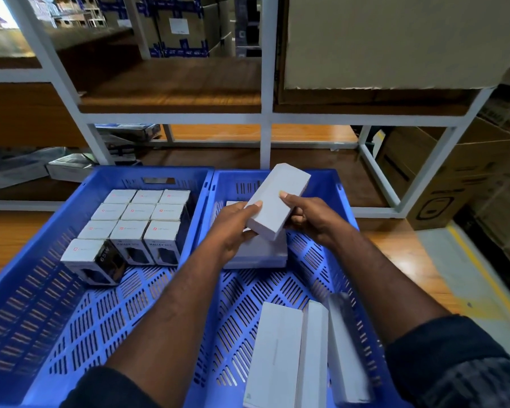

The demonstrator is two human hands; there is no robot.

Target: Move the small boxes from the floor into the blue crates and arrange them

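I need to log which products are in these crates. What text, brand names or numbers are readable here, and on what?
"65W": side of the front-left small box in the left crate.
"HALLEY 20S" (last characters uncertain): fronts of the next two boxes.
Red logos on box tops: wording too blurred.
Held white box: no text visible.
Brown carton: print unreadable.

Two blue slotted crates (209, 184) side by side, the left (42, 290) packed at its far end with upright printed small boxes (136, 228), the right (348, 231) with plain white long boxes (280, 354), one (274, 201) tilted above a flat stack (259, 254).
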